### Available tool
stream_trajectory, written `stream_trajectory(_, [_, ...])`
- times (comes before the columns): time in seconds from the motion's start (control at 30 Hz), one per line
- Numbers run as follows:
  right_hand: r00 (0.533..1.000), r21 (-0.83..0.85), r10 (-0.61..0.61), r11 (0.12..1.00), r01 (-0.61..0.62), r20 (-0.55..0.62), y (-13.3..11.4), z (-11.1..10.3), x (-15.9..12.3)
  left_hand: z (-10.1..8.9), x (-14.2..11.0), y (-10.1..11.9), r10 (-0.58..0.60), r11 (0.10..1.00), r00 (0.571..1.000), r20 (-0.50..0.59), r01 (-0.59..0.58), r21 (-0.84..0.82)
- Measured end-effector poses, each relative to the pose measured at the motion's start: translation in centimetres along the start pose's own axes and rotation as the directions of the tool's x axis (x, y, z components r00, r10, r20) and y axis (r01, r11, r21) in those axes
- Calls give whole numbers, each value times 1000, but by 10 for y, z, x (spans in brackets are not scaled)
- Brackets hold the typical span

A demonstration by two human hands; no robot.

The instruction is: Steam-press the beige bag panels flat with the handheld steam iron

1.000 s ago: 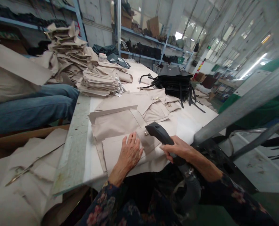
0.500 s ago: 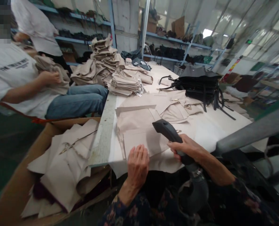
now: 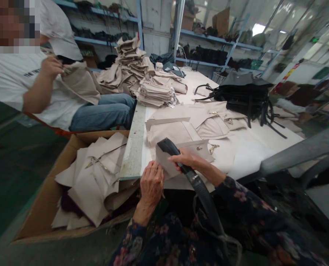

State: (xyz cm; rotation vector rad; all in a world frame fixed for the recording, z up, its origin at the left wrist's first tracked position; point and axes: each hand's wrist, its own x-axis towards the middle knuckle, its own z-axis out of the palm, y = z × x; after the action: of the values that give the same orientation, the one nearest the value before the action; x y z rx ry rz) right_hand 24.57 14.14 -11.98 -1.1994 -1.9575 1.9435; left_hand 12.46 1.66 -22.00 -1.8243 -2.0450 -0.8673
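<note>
A flat beige fabric panel [image 3: 181, 160] lies at the front of the white-covered worktable [image 3: 253, 159], over a second, larger beige piece [image 3: 172, 132]. The right hand [image 3: 185, 159] is closed around a black hand-held steamer head [image 3: 167, 146] on a thick dark hose [image 3: 206, 203], its fingers just over the panel. The left hand [image 3: 152, 186] is held narrow at the panel's near edge, fingertips gathered there; whether they pinch the cloth cannot be told. Two small metal fittings [image 3: 213, 148] lie near the panel.

Farther along the table are two stacks of beige cut pieces [image 3: 155, 94] and one pile of black bags [image 3: 244, 96] with loose straps. To the left, a brown cardboard box [image 3: 37, 218] holds beige pieces and one pair of scissors [image 3: 98, 159] — beside it, a co-worker [image 3: 39, 88] in a white T-shirt and jeans holds up another beige piece [image 3: 80, 83].
</note>
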Motion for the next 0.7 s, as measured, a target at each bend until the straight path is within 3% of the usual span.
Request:
stream_trajectory(0.1, [999, -11, -39, 999, 39, -15, -9, 0, 8, -3, 1, 1, -6, 1000, 1000, 24, 6, 6])
stream_trajectory(0.17, [998, 22, -55, 998, 55, -3, -13, -7, -1, -3, 2, 0, -7, 1000, 1000, 28, 7, 9])
stream_trajectory(0.3, [995, 75, -84, 993, 88, -61, -13, -33, -46, 0, 1, -1, -14, 1000, 1000, -7, 14, -8])
stream_trajectory(0.4, [995, 40, -30, 999, 34, -93, -6, -42, -84, 2, 0, -2, -17, 1000, 1000, -8, 17, -25])
stream_trajectory(0.57, [992, -17, 121, 993, -121, 46, 17, -26, -124, 2, -2, -4, -20, 997, 1000, 21, 21, -80])
stream_trajectory(0.7, [981, -82, 159, 985, -150, 113, 30, -10, -124, 1, -4, -8, -17, 993, 1000, 23, 20, -116])
